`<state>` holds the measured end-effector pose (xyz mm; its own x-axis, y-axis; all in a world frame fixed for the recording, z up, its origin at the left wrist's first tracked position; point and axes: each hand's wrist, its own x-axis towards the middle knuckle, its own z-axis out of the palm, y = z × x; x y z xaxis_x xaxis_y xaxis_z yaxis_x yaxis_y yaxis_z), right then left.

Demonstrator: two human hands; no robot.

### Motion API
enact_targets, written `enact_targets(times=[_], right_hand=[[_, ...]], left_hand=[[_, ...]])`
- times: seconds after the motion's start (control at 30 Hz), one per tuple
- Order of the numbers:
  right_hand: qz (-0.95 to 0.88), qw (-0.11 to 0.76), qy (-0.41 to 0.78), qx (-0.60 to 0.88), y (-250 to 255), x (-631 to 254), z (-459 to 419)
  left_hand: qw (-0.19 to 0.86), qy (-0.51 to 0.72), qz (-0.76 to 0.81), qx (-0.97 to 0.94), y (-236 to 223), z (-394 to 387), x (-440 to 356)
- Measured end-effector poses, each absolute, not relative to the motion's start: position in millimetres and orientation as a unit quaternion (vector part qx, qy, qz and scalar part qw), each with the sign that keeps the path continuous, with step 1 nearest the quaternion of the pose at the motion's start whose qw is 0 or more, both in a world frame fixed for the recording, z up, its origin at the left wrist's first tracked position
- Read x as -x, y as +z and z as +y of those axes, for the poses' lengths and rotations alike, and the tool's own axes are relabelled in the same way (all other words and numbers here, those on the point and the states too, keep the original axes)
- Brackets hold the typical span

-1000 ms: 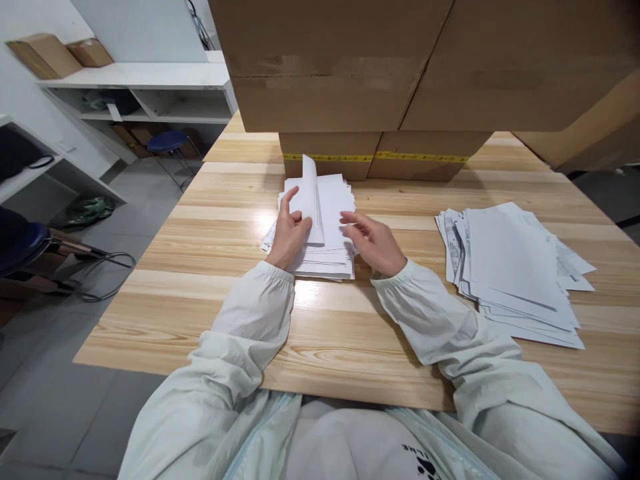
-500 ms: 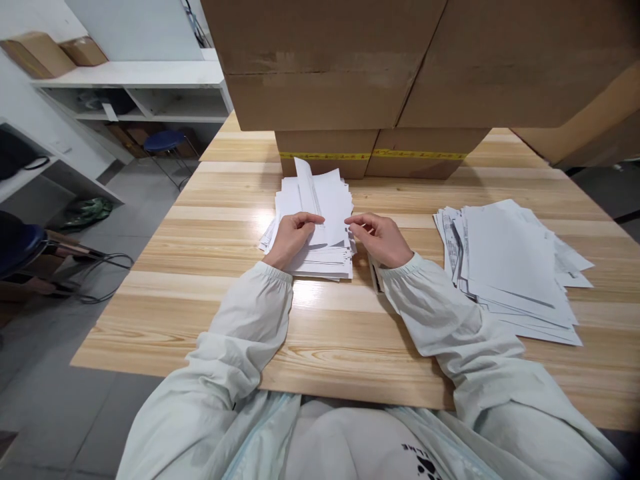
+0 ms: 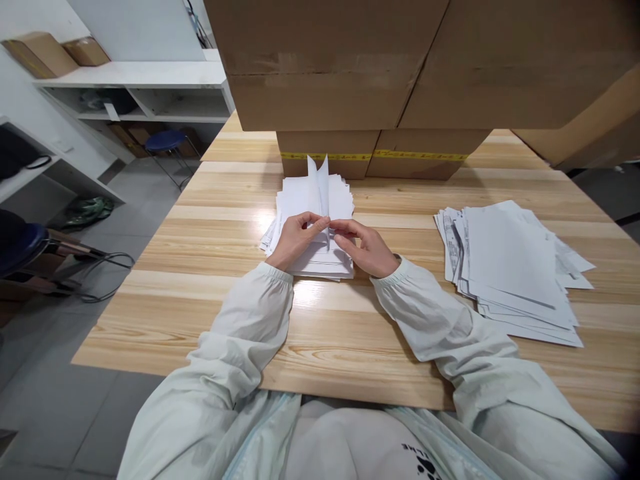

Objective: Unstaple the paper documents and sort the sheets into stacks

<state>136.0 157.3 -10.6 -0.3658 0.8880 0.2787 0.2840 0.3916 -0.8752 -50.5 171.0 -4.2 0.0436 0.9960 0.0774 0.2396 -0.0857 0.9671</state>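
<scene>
A white sheet of paper (image 3: 321, 189) stands folded upward along its middle over a stack of white papers (image 3: 301, 193) on the wooden table (image 3: 330, 327). My left hand (image 3: 295, 239) pinches the sheet's near edge from the left, fingers closed on it. From the right, my right hand (image 3: 364, 247) grips the same edge, and the fingertips of both hands almost meet. Both wrists rest at the stack's near side.
A loose, fanned pile of white sheets (image 3: 515, 270) lies on the table at the right. Large cardboard boxes (image 3: 380, 60) are stacked at the table's far side. White shelves (image 3: 135, 83), a blue stool (image 3: 167, 141) and cables (image 3: 103, 267) are at the left.
My right hand came left to meet my left at the sheet's near edge. The sheet, first flipped up at the left, is now folded upright between both hands.
</scene>
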Motion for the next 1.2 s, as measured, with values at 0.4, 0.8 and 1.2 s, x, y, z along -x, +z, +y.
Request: enact_targets(times=[0.4, 0.8, 1.2], right_hand=[[-0.65, 0.442, 0.452, 0.422, -9.1, -123.3, 161.1], [-0.598, 0.424, 0.548, 0.402, -13.5, -130.5, 166.8], [-0.589, 0.428, 0.553, 0.405, -10.6, -129.3, 166.0]], left_hand=[[0.413, 0.445, 0.517, -0.603, 2.2, 165.5, 50.7], [0.419, 0.455, 0.509, -0.598, -5.4, 171.0, 52.3], [0.42, 0.46, 0.507, -0.596, -3.3, 169.6, 51.3]])
